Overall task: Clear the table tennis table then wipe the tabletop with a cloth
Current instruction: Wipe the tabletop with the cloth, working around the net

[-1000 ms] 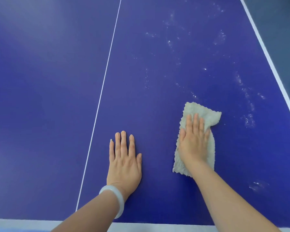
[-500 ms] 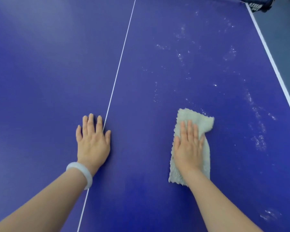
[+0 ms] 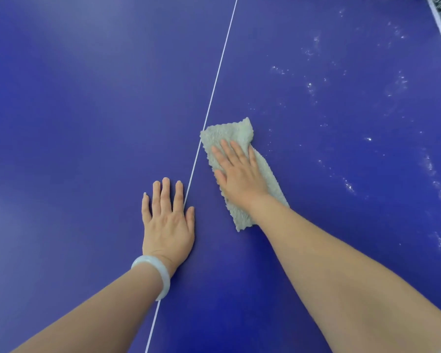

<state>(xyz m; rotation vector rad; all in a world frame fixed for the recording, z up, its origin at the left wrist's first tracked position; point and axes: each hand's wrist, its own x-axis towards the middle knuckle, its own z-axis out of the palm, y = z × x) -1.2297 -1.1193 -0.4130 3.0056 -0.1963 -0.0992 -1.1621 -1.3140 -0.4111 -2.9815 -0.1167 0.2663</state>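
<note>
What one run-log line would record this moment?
step: wipe | right hand: flat on cloth | left hand: flat on tabletop | white smears: right of cloth

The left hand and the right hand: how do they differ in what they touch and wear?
The left hand rests directly on the blue tabletop; the right hand presses a beige fluffy cloth. The left wrist wears a pale white bangle; the right wrist is bare. Both hands lie flat with straight fingers.
</note>
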